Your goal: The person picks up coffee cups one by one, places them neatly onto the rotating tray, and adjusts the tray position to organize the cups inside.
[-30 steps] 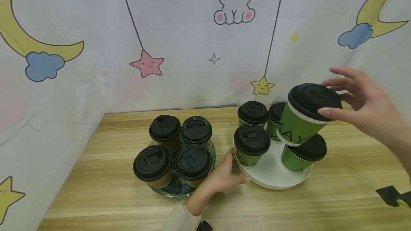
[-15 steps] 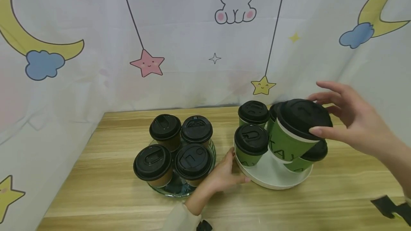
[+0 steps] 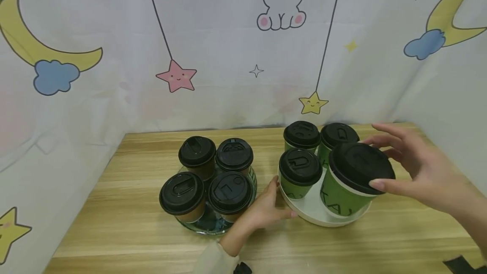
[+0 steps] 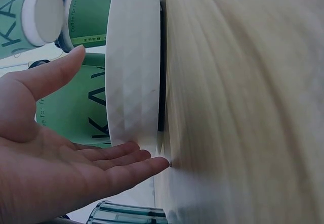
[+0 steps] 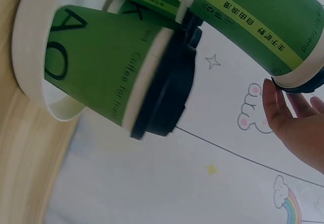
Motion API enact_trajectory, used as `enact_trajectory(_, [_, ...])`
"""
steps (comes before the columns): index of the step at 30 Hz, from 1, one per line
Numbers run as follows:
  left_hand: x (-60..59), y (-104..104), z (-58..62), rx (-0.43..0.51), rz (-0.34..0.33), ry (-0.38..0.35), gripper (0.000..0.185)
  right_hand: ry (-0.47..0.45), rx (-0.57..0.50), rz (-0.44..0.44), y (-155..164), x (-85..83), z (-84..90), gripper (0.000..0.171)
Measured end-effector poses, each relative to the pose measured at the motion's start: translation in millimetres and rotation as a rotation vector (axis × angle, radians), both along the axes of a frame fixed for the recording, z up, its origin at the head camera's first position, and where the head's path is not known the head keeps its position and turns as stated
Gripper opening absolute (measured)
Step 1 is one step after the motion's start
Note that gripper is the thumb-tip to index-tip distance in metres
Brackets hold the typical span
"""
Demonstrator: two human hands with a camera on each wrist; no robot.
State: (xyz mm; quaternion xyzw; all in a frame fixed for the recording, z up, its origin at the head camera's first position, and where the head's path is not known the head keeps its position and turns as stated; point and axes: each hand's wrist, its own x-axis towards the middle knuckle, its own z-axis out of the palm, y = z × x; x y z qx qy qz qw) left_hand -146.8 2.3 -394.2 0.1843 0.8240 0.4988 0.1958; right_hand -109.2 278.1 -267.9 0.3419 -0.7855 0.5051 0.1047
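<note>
Head view: right hand (image 3: pixel 422 168) has fingers spread, thumb and fingertips pinching the black lid rim of a green cup (image 3: pixel 351 183), which sits tilted at the front right of the white tray (image 3: pixel 310 210), its base low against the tray; contact of base with tray not resolvable here. Left hand (image 3: pixel 266 210) lies open, fingers straight, against the tray's left rim, between it and the glass plate (image 3: pixel 205 225) of brown cups (image 3: pixel 182 195). Three more green cups (image 3: pixel 300 172) stand on the tray. Left wrist view: left hand (image 4: pixel 55 168) flat, fingertips touching the tray (image 4: pixel 131 62) edge; one cup base (image 4: pixel 43 6) hangs clear above it. Right wrist view: only the fingertips (image 5: pixel 283 118) show, on the lid end of the held cup (image 5: pixel 248 16). Versus 1.0 s ago: held cup has come down from well above the tray to tray level; left hand unchanged.
</note>
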Motion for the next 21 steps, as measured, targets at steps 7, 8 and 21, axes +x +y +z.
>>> enact_trajectory(7, [0.3,0,-0.3,0.004,0.001,-0.001,0.095,-0.001,0.086,-0.05,-3,7.6,-20.8,0.097])
enact_trajectory(8, [0.4,0,-0.1,0.005,0.001,-0.003,0.095,0.004,0.099,-0.062,-3,8.3,-23.4,0.098])
enact_trajectory(21, [1.2,-1,2.1,0.008,0.001,-0.016,0.095,0.015,0.171,-0.143,-3,12.5,-46.3,0.099])
